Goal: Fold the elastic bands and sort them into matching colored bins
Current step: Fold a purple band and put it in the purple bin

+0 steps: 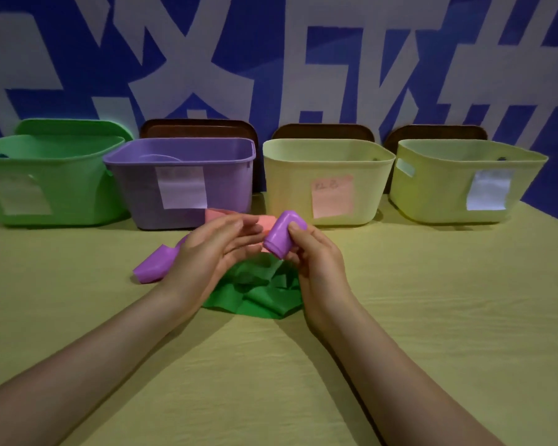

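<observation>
Bins, four, in row along far edge of table (432, 317): one green bin (62, 201), one purple bin (136, 194), two pale yellow bins (290, 188) (432, 191), each with one paper label. We count three bands near table middle: purple band (282, 235), pink band (264, 225), green band (255, 294). Right hand (316, 262) pinches folded end of purple band, raised above table; band's other end lies on table beside left wrist. Left hand (213, 252) open, fingers relaxed, over pink band. Green band crumpled on table under our hands.
</observation>
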`<move>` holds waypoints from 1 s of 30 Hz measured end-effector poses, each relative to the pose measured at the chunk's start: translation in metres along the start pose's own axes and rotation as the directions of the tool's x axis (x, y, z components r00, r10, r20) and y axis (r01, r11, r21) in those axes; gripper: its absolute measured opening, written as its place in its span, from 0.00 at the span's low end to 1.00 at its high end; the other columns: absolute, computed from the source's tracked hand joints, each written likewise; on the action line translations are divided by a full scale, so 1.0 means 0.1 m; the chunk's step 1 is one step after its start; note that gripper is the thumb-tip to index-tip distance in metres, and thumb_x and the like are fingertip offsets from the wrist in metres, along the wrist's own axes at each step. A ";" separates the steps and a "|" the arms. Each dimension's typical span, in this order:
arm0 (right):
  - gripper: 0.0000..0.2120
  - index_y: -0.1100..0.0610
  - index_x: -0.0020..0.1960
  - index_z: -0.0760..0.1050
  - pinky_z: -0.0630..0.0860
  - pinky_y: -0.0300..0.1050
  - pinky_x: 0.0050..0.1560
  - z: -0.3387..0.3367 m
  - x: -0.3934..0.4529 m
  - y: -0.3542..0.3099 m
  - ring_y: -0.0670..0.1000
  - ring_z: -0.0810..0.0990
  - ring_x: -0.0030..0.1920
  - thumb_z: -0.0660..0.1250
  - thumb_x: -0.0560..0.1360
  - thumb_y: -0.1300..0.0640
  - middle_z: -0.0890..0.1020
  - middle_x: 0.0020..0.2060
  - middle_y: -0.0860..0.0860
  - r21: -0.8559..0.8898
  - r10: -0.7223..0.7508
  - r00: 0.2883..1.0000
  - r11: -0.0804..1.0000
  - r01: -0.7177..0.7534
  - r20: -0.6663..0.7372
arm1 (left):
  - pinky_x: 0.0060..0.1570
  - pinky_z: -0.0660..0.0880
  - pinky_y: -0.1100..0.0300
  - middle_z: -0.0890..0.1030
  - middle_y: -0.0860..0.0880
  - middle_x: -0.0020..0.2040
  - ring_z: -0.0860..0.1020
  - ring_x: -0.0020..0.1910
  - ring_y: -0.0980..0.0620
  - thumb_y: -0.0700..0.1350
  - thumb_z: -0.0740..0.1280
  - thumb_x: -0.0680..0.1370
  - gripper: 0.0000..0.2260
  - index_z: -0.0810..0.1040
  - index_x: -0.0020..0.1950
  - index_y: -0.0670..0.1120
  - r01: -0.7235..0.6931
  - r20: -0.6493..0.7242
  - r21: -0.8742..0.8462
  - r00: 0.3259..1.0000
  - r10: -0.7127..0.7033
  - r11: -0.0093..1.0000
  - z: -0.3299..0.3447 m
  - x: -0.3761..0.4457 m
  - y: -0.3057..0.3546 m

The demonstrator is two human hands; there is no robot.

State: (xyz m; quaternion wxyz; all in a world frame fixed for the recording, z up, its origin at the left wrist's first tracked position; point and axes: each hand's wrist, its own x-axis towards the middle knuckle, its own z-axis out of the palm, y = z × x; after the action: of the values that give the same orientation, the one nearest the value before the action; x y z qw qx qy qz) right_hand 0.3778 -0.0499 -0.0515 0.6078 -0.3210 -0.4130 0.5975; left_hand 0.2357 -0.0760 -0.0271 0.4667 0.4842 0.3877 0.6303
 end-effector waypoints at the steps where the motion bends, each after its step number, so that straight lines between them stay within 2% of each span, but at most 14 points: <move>1: 0.06 0.57 0.41 0.76 0.68 0.33 0.28 -0.01 0.00 0.00 0.42 0.70 0.25 0.65 0.76 0.63 0.75 0.25 0.46 -0.020 0.008 1.000 1.000 -0.008 -0.009 | 0.49 0.80 0.60 0.81 0.38 0.51 0.82 0.50 0.47 0.36 0.56 0.81 0.11 0.76 0.57 0.34 -0.016 -0.050 0.015 0.999 0.017 1.000 0.01 0.05 0.02; 3: 0.07 0.56 0.40 0.75 0.68 0.35 0.30 -0.02 -0.01 0.00 0.43 0.70 0.27 0.65 0.77 0.63 0.75 0.25 0.46 -0.054 0.038 0.998 0.998 -0.040 -0.043 | 0.44 0.79 0.62 0.81 0.40 0.46 0.82 0.45 0.49 0.35 0.56 0.81 0.10 0.78 0.51 0.37 -0.014 -0.117 0.016 0.993 0.016 1.000 0.03 0.14 0.07; 5: 0.05 0.58 0.44 0.76 0.71 0.36 0.33 -0.01 0.02 -0.06 0.44 0.73 0.30 0.64 0.77 0.63 0.78 0.30 0.48 -0.018 0.102 0.993 0.995 -0.103 -0.064 | 0.39 0.79 0.62 0.80 0.42 0.43 0.81 0.40 0.51 0.35 0.56 0.81 0.11 0.78 0.48 0.40 0.060 -0.152 0.019 0.987 -0.056 0.998 0.08 0.25 0.15; 7: 0.04 0.60 0.46 0.76 0.74 0.38 0.37 0.03 0.09 -0.21 0.47 0.76 0.33 0.63 0.77 0.63 0.79 0.34 0.52 0.091 0.178 0.980 0.981 -0.170 -0.090 | 0.34 0.79 0.61 0.78 0.42 0.44 0.80 0.38 0.50 0.35 0.56 0.81 0.10 0.76 0.49 0.40 0.211 -0.154 0.025 0.967 -0.204 0.977 0.16 0.37 0.23; 10: 0.05 0.62 0.45 0.73 0.78 0.40 0.39 0.17 0.18 -0.54 0.50 0.78 0.36 0.60 0.78 0.65 0.79 0.35 0.56 0.205 0.276 0.948 0.948 -0.242 -0.158 | 0.27 0.77 0.63 0.76 0.41 0.45 0.77 0.37 0.48 0.36 0.57 0.81 0.08 0.75 0.52 0.37 0.422 -0.223 0.043 0.888 -0.403 0.906 0.18 0.50 0.40; 12: 0.06 0.64 0.46 0.72 0.78 0.39 0.35 0.30 0.17 -0.83 0.49 0.79 0.34 0.58 0.79 0.66 0.77 0.35 0.57 0.191 0.339 0.915 0.934 -0.301 -0.219 | 0.25 0.74 0.67 0.76 0.42 0.45 0.76 0.36 0.50 0.37 0.58 0.81 0.07 0.75 0.54 0.37 0.498 -0.255 0.082 0.847 -0.465 0.863 0.17 0.55 0.61; 15: 0.10 0.61 0.40 0.71 0.72 0.35 0.28 0.50 0.15 -1.29 0.43 0.75 0.25 0.58 0.80 0.66 0.73 0.28 0.53 0.083 0.375 0.883 0.926 -0.367 -0.280 | 0.24 0.73 0.67 0.77 0.44 0.42 0.76 0.32 0.51 0.37 0.58 0.81 0.06 0.75 0.51 0.40 0.576 -0.262 0.062 0.797 -0.544 0.815 0.14 0.61 1.07; 17: 0.10 0.60 0.40 0.71 0.71 0.35 0.27 0.63 0.17 -1.55 0.42 0.73 0.24 0.59 0.80 0.65 0.72 0.26 0.51 0.019 0.389 0.865 0.915 -0.404 -0.317 | 0.25 0.72 0.67 0.77 0.45 0.40 0.75 0.31 0.51 0.37 0.59 0.81 0.06 0.76 0.48 0.42 0.615 -0.267 0.079 0.771 -0.577 0.785 0.09 0.68 1.40; 19: 0.04 0.61 0.47 0.73 0.74 0.37 0.33 0.76 0.22 -1.77 0.45 0.76 0.31 0.60 0.80 0.63 0.74 0.32 0.52 -0.028 0.398 0.851 0.901 -0.433 -0.342 | 0.26 0.71 0.66 0.76 0.46 0.39 0.74 0.31 0.52 0.38 0.60 0.80 0.05 0.75 0.49 0.43 0.649 -0.282 0.135 0.750 -0.599 0.749 -0.01 0.80 1.69; 21: 0.05 0.63 0.54 0.72 0.75 0.41 0.40 0.87 0.32 -1.92 0.49 0.76 0.39 0.61 0.79 0.63 0.75 0.38 0.55 -0.073 0.397 0.841 0.889 -0.452 -0.368 | 0.27 0.70 0.65 0.75 0.47 0.37 0.75 0.27 0.55 0.39 0.60 0.80 0.04 0.74 0.49 0.44 0.669 -0.316 0.172 0.733 -0.602 0.723 -0.13 0.94 1.91; 24: 0.03 0.62 0.50 0.73 0.73 0.42 0.39 1.02 0.51 -2.07 0.50 0.75 0.39 0.62 0.79 0.62 0.75 0.39 0.55 -0.183 0.375 0.845 0.865 -0.467 -0.381 | 0.26 0.69 0.66 0.73 0.48 0.37 0.72 0.30 0.53 0.39 0.60 0.81 0.06 0.72 0.45 0.46 0.662 -0.368 0.208 0.735 -0.570 0.720 -0.35 1.13 2.19; 26: 0.02 0.61 0.47 0.74 0.73 0.42 0.39 1.13 0.62 -2.12 0.51 0.74 0.38 0.63 0.78 0.62 0.75 0.38 0.55 -0.239 0.358 0.854 0.853 -0.463 -0.377 | 0.30 0.68 0.62 0.73 0.48 0.37 0.71 0.32 0.52 0.38 0.59 0.81 0.09 0.71 0.41 0.46 0.659 -0.404 0.244 0.736 -0.543 0.711 -0.56 1.24 2.28; 30: 0.06 0.59 0.42 0.74 0.74 0.41 0.38 1.39 0.81 -2.05 0.50 0.74 0.36 0.64 0.78 0.63 0.76 0.35 0.54 -0.278 0.343 0.873 0.851 -0.445 -0.347 | 0.37 0.70 0.57 0.74 0.45 0.36 0.71 0.33 0.49 0.40 0.58 0.79 0.07 0.74 0.44 0.43 0.697 -0.486 0.318 0.702 -0.521 0.642 -1.03 1.30 2.25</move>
State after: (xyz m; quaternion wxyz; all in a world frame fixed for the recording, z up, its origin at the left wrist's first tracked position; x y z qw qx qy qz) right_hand 0.3448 -0.0004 0.2026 0.4569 -0.5848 -0.3451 0.5746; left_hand 0.0753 -0.0136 0.1931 0.4419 0.3009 0.7497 0.3899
